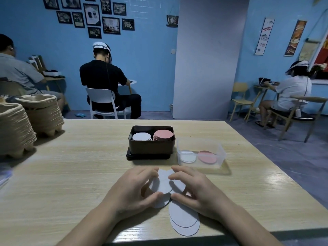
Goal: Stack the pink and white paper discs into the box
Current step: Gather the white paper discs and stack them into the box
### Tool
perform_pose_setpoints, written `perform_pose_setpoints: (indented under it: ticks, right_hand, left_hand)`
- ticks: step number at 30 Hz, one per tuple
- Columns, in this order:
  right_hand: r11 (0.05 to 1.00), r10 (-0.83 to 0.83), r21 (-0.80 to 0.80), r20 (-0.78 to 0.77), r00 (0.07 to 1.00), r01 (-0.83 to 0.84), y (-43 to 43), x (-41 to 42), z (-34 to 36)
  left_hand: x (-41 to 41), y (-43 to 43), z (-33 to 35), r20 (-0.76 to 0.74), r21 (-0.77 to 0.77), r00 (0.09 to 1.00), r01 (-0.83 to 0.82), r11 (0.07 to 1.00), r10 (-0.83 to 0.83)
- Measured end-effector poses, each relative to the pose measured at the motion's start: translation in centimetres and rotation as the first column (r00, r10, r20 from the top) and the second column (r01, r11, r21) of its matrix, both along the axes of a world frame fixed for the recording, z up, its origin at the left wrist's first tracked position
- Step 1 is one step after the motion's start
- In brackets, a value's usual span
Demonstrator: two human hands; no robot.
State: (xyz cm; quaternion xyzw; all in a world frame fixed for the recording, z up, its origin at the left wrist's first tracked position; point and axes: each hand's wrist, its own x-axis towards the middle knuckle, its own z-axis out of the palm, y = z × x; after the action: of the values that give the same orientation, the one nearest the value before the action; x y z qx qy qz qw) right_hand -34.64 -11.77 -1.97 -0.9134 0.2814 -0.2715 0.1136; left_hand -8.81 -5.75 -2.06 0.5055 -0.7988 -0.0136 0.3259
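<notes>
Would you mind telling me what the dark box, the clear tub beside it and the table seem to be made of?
Dark rounded box: probably metal or hard plastic, with a smooth, slightly glossy wall.
Clear rectangular tub: thin translucent plastic; the discs show through its walls.
Table: pale wood or wood-look laminate, with printed-looking grain and a soft sheen.

Blue walls (150, 59), framed pictures (92, 15), white panel (207, 59), wooden table (79, 166), white chair (103, 103), coffee posters (264, 36)
</notes>
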Motion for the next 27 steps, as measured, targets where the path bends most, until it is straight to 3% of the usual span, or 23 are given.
perform_pose_setpoints:
  ticks: [9, 19, 27]
  right_hand:
    - [0.992, 0.118, -0.041, 0.03, 0.993, -0.117, -0.5, 1.7, -0.4]
    - [0.997, 0.071, 0.032, 0.166, 0.984, -0.077, -0.3, 1.1, -0.4]
    - [0.992, 0.105, 0.046, 0.203, 0.973, -0.116, -0.2, 1.3, -0.1]
  left_hand:
    - [-0.1, -0.2, -0.3, -0.004, -0.03, 0.998, 0.06, 0.998, -0.06]
    - [0.2, -0.2, -0.6, -0.12, -0.018, 0.99, 0.07, 0.997, -0.072]
    - [0.0, -0.4, -0.5, -0.087, -0.042, 0.992, 0.087, 0.995, -0.091]
